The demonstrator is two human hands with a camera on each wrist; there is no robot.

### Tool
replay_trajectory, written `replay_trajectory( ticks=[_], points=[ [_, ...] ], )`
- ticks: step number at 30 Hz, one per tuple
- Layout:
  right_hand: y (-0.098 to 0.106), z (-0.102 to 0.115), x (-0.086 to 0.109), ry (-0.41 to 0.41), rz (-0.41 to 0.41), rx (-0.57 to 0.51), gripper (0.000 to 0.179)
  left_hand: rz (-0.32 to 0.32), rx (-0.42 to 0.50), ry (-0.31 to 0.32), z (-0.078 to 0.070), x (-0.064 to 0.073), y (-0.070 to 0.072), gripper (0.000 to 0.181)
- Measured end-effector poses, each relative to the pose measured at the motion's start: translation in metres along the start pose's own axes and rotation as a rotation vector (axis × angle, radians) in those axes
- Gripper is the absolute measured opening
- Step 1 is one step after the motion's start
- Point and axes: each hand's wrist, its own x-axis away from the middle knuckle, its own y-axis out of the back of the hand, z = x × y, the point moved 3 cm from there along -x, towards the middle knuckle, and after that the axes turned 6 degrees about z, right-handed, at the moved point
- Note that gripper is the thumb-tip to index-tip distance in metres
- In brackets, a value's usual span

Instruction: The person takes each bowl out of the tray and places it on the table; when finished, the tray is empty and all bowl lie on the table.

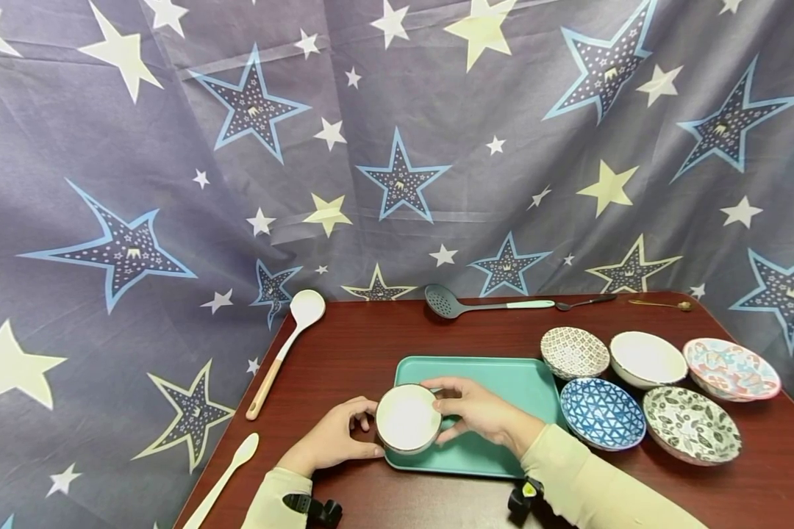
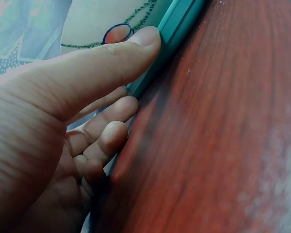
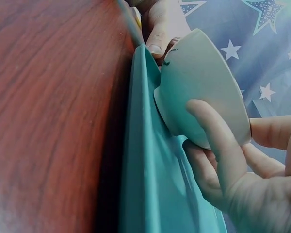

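Note:
A small white bowl (image 1: 408,417) with a dark rim is over the left end of a teal tray (image 1: 503,389). My right hand (image 1: 479,413) grips its right side, a digit at the rim and others against the outer wall. At the bowl's left edge is my left hand (image 1: 340,437), thumb fairly straight, other fingers loosely bent. In the left wrist view the bowl (image 2: 87,24) shows a painted line and a red spot, partly behind the thumb. Seen from the right wrist, the bowl's foot (image 3: 165,114) is close to the tray; contact cannot be told.
Right of the tray are several bowls, among them a blue patterned bowl (image 1: 602,414) and a leaf-patterned bowl (image 1: 691,426). A grey skimmer (image 1: 445,301) and two small spoons lie along the back. A white ladle (image 1: 306,308) and a cream spoon (image 1: 241,452) lie at the left.

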Motion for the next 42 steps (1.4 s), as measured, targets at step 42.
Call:
replay_trajectory(
  ticks=[42],
  points=[
    [0.04,0.082,0.105,0.189,-0.106,0.103,0.05,0.025,-0.025,-0.023,-0.002,0.0,0.0,0.063]
  ],
)
